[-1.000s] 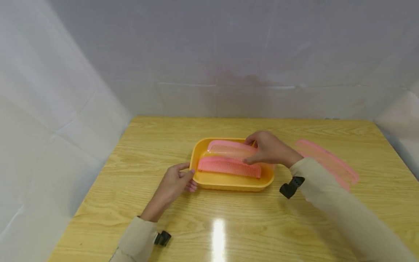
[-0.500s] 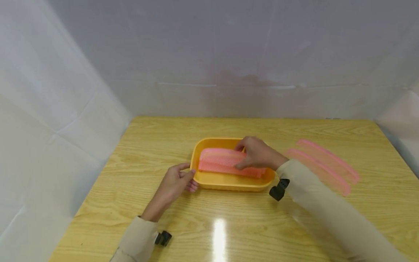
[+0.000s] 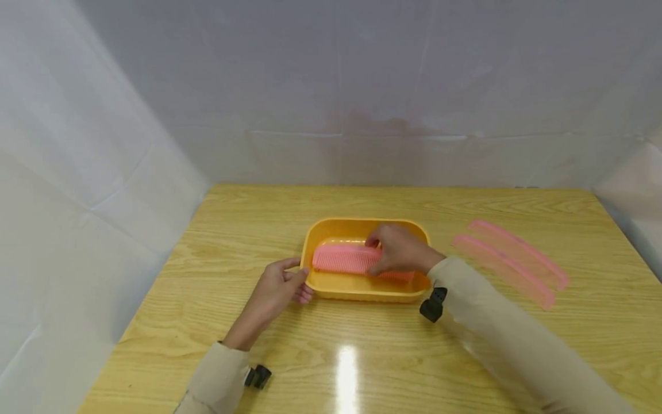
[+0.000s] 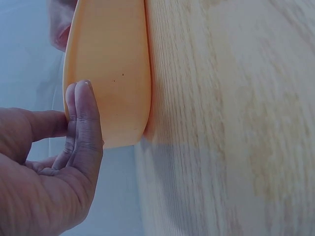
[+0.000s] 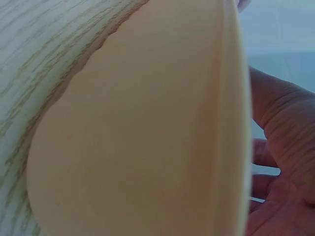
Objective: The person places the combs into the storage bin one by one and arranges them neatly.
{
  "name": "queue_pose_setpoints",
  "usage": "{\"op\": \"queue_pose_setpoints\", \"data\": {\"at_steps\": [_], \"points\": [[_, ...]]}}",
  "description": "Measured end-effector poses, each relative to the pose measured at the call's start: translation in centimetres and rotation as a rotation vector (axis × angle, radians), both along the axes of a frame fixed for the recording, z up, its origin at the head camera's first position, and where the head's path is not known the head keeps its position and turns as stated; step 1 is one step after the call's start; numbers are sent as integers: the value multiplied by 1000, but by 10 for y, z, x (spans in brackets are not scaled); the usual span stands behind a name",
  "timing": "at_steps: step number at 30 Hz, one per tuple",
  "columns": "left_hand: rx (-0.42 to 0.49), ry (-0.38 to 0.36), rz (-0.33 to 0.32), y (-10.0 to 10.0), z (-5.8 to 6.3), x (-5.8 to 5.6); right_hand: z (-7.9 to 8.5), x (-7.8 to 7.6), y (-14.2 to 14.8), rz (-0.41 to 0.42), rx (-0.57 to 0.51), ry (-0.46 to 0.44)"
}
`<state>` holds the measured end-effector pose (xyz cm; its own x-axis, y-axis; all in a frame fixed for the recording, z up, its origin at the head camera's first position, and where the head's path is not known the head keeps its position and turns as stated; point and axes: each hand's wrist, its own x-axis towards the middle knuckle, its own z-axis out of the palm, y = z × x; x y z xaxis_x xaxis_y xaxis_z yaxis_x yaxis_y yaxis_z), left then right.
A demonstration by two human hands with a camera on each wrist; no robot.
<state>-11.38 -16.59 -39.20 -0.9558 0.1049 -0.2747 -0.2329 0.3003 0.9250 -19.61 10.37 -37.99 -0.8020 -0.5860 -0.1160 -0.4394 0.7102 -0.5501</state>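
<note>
The left hand (image 3: 275, 286) pinches one end of the tray (image 3: 362, 291) by its rim, while the right hand (image 3: 402, 248), inside the tray, pinches the combs (image 3: 338, 260) between thumb and fingers; how many lie there cannot be told. Two loose combs (image 3: 504, 257) rest on the surface (image 3: 414, 356), right of the tray, near the right sleeve (image 3: 499, 325). Combs could slide askew or snag by their teeth if the right hand lets go unevenly. The tray might shift should the left hand loosen, and the right sleeve could nudge the loose combs.
</note>
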Motion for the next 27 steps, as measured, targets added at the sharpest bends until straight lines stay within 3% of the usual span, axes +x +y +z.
{"op": "queue_pose_setpoints", "data": {"at_steps": [10, 27], "points": [[13, 1, -5, -1, -2, 0, -6, -1, -3, -6, 17, -6], [27, 17, -18, -1, 2, 0, 8, 4, 9, -3, -17, -36]]}}
